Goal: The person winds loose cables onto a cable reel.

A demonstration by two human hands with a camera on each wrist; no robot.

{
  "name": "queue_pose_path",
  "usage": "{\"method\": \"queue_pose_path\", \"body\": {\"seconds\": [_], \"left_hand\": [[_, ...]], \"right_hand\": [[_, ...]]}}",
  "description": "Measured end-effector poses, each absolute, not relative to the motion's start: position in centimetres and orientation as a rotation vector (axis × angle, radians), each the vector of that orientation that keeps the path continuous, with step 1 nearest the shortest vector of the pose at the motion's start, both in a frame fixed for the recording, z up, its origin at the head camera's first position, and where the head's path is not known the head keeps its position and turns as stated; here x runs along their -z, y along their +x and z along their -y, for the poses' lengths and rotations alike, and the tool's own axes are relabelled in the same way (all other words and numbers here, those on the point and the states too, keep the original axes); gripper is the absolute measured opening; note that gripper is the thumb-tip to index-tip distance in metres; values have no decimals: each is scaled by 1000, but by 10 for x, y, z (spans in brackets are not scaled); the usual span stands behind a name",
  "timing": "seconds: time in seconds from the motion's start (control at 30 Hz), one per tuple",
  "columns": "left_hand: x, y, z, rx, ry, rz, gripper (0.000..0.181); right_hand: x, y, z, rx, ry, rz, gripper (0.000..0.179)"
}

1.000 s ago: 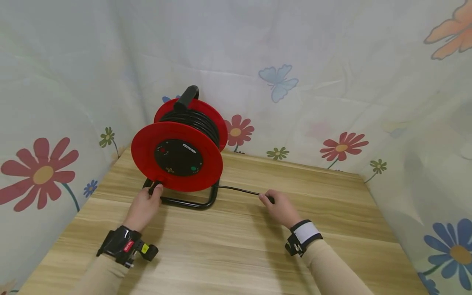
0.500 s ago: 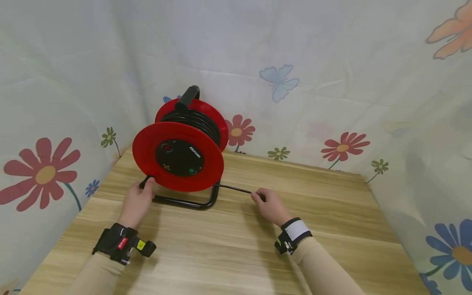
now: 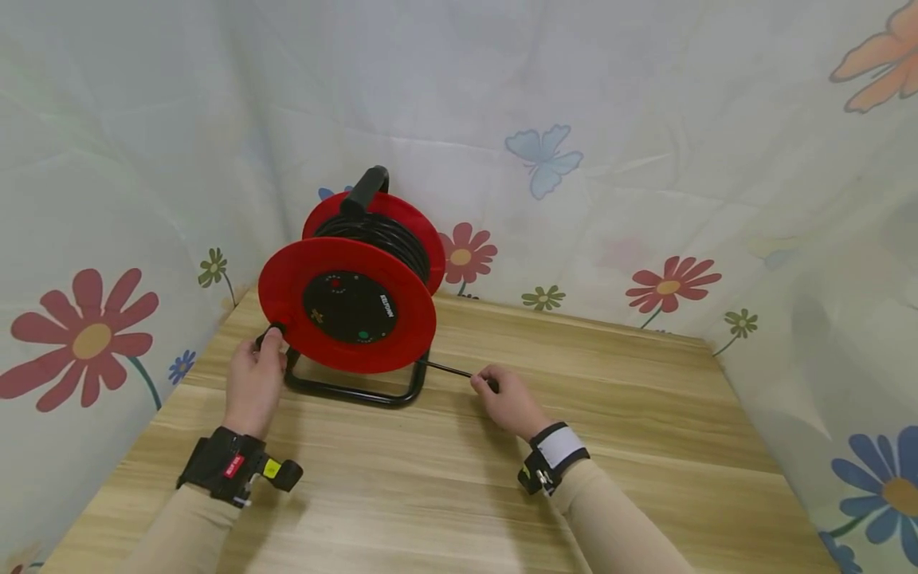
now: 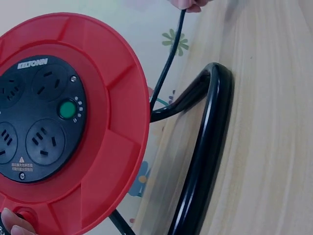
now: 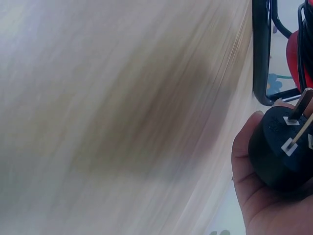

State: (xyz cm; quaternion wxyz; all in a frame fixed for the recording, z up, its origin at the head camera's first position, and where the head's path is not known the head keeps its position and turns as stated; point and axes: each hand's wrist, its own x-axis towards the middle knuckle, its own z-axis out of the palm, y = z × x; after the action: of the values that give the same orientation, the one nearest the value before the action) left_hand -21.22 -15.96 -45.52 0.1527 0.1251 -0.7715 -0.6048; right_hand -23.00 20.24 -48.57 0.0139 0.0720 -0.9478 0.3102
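Note:
A red cable reel (image 3: pixel 344 307) wound with black cable stands on its black tube frame (image 3: pixel 351 392), left of the middle in the head view. My left hand (image 3: pixel 253 387) pinches the black crank knob (image 3: pixel 269 335) at the lower left rim of the front disc. In my right hand (image 3: pixel 511 400) is a black plug (image 5: pixel 276 152), gripped with its metal pins showing in the right wrist view. From the plug, a short stretch of cable (image 3: pixel 448 368) runs to the reel. Sockets and a green button (image 4: pixel 67 109) show on the reel's front panel (image 4: pixel 36 117).
The reel stands on a wood-grain table (image 3: pixel 402 494). Behind and at both sides hangs a pale curtain (image 3: pixel 445 88) printed with flowers and butterflies. A carry handle (image 3: pixel 364 191) tops the reel.
My left hand has moved left and up with the knob, and the reel has turned clockwise. My right hand has come left toward the reel with the plug, shortening the loose cable.

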Motion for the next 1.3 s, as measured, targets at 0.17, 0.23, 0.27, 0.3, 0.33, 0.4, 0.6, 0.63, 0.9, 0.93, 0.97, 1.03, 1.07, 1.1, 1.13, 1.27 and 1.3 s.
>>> {"method": "queue_pose_path", "body": {"seconds": [0.17, 0.23, 0.27, 0.3, 0.33, 0.4, 0.6, 0.63, 0.9, 0.93, 0.97, 1.03, 1.07, 1.1, 1.13, 1.27, 1.3], "left_hand": [[452, -214, 161, 1788, 363, 2146, 38], [451, -215, 162, 1806, 349, 2114, 37], [451, -216, 163, 1819, 336, 2092, 36], [450, -216, 163, 1829, 323, 2070, 35], [449, -216, 163, 1840, 310, 2050, 34], [447, -217, 164, 1863, 285, 2009, 31], [439, -217, 163, 1832, 260, 1965, 28], [438, -217, 162, 1820, 258, 1960, 27], [424, -219, 161, 1730, 202, 1977, 29], [420, -218, 161, 1726, 183, 1986, 30], [416, -217, 161, 1726, 161, 1991, 31], [407, -214, 160, 1715, 120, 2008, 33], [402, -212, 159, 1704, 102, 2015, 34], [397, -210, 158, 1690, 89, 2019, 35], [394, -209, 156, 1670, 76, 2021, 35], [390, -213, 153, 1616, 29, 2007, 33], [390, -215, 153, 1606, 18, 2009, 34]], "right_hand": [[489, -232, -196, -962, 237, 2936, 21], [489, -232, -193, -971, 229, 2935, 19], [490, -233, -191, -981, 230, 2939, 19], [490, -233, -189, -992, 234, 2939, 18], [490, -233, -187, -1000, 240, 2945, 17], [490, -235, -183, -1012, 265, 2958, 17], [489, -236, -173, -1060, 358, 2981, 16], [489, -237, -172, -1073, 361, 2987, 16], [495, -245, -160, -1175, 271, 2998, 22], [495, -246, -158, -1177, 269, 2987, 22], [496, -247, -156, -1185, 261, 2980, 22], [496, -250, -152, -1193, 256, 2967, 23], [497, -251, -150, -1190, 251, 2965, 23], [497, -252, -147, -1191, 246, 2963, 23], [498, -253, -145, -1196, 240, 2962, 23], [498, -257, -136, -1206, 204, 2978, 24], [498, -257, -133, -1216, 199, 2985, 25]]}}
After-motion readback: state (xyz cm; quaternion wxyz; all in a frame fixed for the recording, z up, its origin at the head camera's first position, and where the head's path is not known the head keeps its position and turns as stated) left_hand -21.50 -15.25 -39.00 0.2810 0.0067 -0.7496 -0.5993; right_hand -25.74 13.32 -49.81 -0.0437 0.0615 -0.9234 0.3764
